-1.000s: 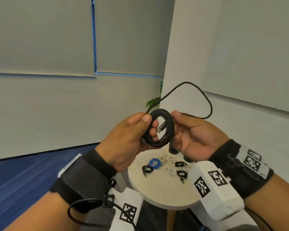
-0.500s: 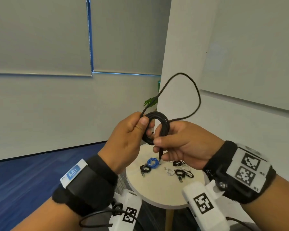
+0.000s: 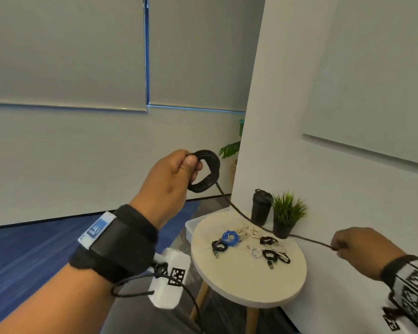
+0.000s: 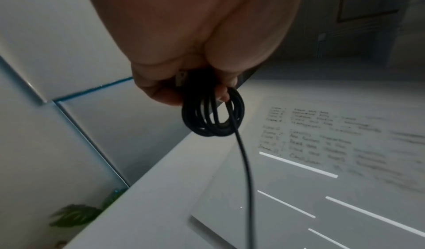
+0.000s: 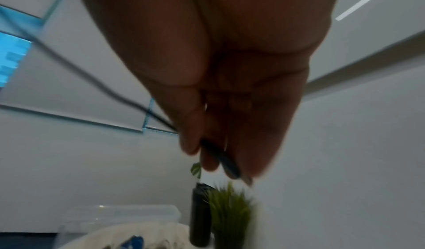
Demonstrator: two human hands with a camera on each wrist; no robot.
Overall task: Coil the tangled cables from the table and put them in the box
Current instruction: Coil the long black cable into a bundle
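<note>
Above round table (image 3: 249, 280), black cable (image 3: 204, 171): 1 coil, tail stretched taut.

Matt, braided-looking black cable (image 3: 204, 171) — pale, matt tabletop (image 3: 246, 273) on wooden legs (image 3: 251, 319); translucent plastic box (image 3: 188, 229) — soft cloth wristbands (image 3: 121, 242).

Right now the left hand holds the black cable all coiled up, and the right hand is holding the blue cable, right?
Not quite. The right hand pinches the loose end of the same black cable whose coil the left hand holds; the head view shows it stretched between them. The blue cable lies on the table.
</note>
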